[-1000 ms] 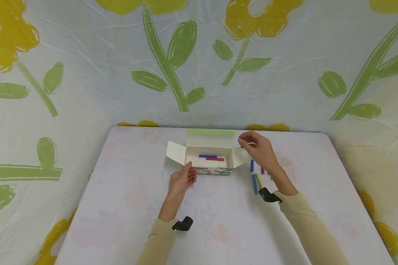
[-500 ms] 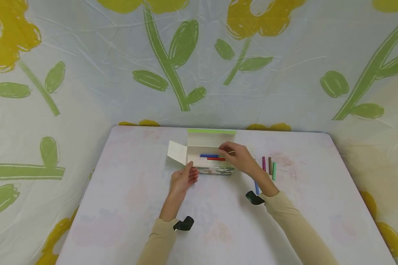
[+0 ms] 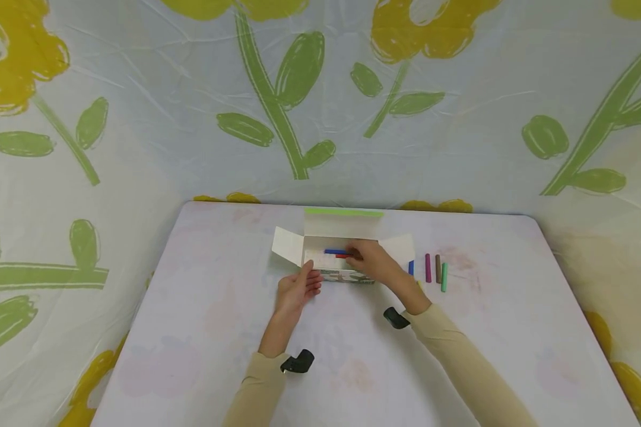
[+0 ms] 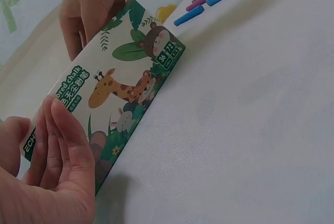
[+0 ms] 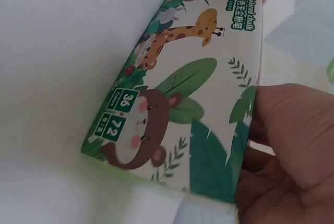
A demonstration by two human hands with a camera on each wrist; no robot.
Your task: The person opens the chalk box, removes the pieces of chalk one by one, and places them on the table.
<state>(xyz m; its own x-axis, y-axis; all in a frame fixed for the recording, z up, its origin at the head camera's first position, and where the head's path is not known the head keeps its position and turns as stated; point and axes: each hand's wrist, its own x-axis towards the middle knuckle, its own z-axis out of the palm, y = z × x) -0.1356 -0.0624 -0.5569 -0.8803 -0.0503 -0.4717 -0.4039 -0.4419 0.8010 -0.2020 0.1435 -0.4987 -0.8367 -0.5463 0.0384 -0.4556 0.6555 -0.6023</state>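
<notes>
An open white cardboard chalk box point(image 3: 347, 276) stands near the middle of the table. Its front, printed with a giraffe and a bear, faces me in both wrist views. My left hand point(image 3: 295, 293) holds the box's front left corner, thumb at the rim and fingers along the printed front. Inside lie a blue chalk stick point(image 3: 333, 251) and a red chalk stick point(image 3: 342, 256). My right hand point(image 3: 374, 261) reaches over the front wall into the box, fingertips at the red stick's right end. Those fingertips are partly hidden, and I cannot tell whether they grip it.
Right of the box lie a magenta chalk stick point(image 3: 428, 268), a brown one point(image 3: 438, 269) and a green one point(image 3: 444, 277). Blue chalk point(image 3: 411, 268) shows beside my right wrist. The side flaps spread outward and the lid point(image 3: 343, 224) stands up behind.
My right hand has moved left and down, from above the right flap into the box. The left hand keeps its place at the front left corner.
</notes>
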